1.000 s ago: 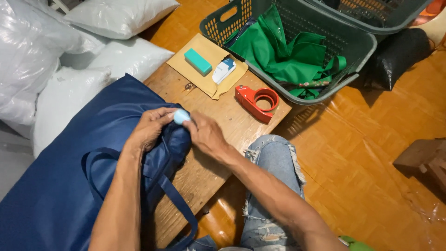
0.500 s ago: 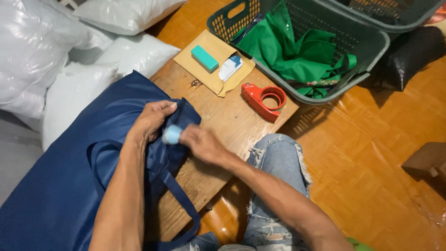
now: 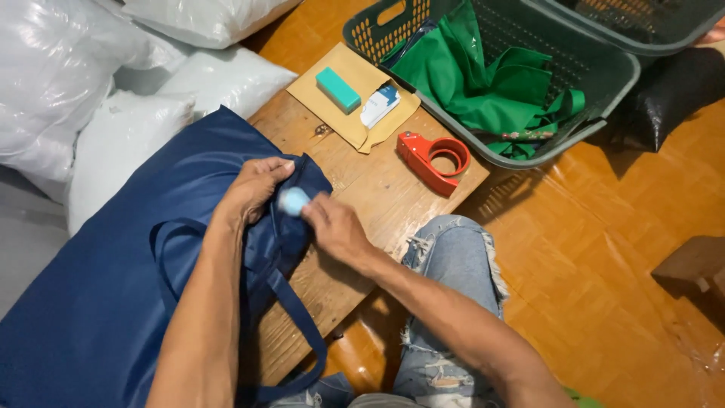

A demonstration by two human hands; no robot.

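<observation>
Both hands together at the navy bag's (image 3: 113, 302) far edge: left hand (image 3: 253, 189) pinching fabric, right hand (image 3: 332, 227) gripping a pale blue object (image 3: 293, 200). Risk: loose cloth slides, object skids off the wooden table (image 3: 370, 189).

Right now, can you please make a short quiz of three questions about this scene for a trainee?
1. True or false: the red tape dispenser lies inside the green basket.
2. Which hand grips the edge of the dark blue bag? A) left hand B) right hand
3. Fill in: the right hand holds a small light blue ______ object.

Key
1. False: it lies on the wooden table, beside the basket.
2. A
3. round
</observation>
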